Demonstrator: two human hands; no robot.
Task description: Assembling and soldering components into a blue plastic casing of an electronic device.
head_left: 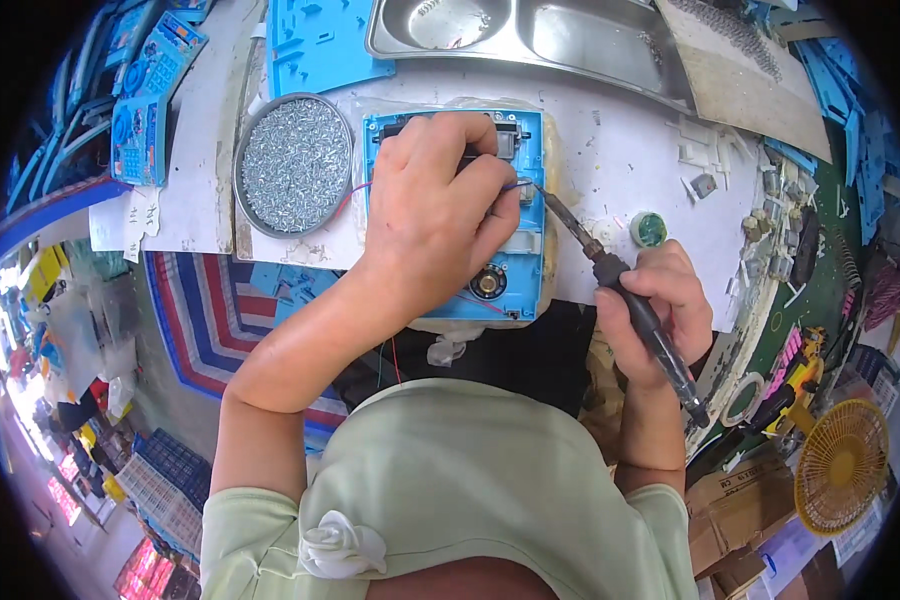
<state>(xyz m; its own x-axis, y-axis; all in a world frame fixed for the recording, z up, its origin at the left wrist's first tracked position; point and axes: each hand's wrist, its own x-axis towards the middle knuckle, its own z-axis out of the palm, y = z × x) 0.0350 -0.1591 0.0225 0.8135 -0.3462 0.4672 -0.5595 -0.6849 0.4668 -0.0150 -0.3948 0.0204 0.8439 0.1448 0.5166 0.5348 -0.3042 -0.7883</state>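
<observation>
A blue plastic casing (523, 283) lies on the table in front of me, with a round speaker (489, 282) in its lower part. My left hand (425, 205) rests over it and covers much of its inside. Thumb and forefinger pinch a thin dark wire (515, 184) at the casing's right side. My right hand (660, 310) grips the black handle of a soldering iron (642, 303), fingers wrapped round it. The iron's tip points up and left, at or very close to the wire end; whether they touch I cannot tell.
Left of the casing stands a round dish (295, 165) full of small screws. A metal tray (526, 50) lies beyond it. Near my right hand is a small jar of green stuff (648, 229). Blue panels (142, 140) pile up at left; a yellow fan (841, 466) sits lower right.
</observation>
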